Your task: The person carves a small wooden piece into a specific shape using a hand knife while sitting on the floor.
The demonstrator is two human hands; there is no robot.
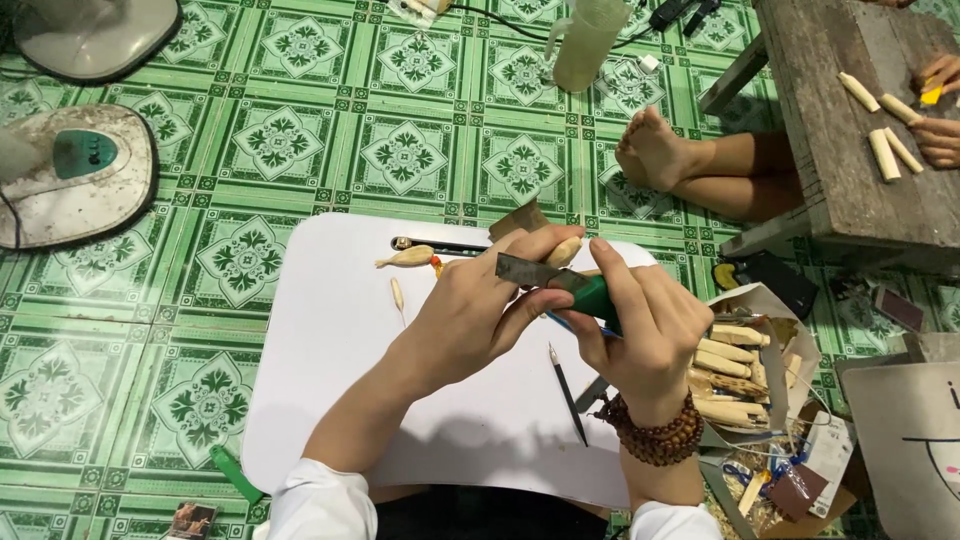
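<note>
Green patterned tile floor [300, 140], white board [330, 350] on it. Left hand [480, 305] grips small wood piece [563, 251]; right hand [640, 320] holds green-handled knife [560, 280] against it.

A white worktop [330, 400] rests on green patterned floor tiles [200, 150]; on it lie a fish-shaped wooden carving [408, 258], a pale wooden sliver [398, 295] and a thin pencil [567, 393].

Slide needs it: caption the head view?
Left hand holds wood piece; right hand works green-handled knife over white board.

I log bright, even overhead light; soft shadows under my forearms on the white board [330, 350]; sharp focus, slight edge distortion.
</note>
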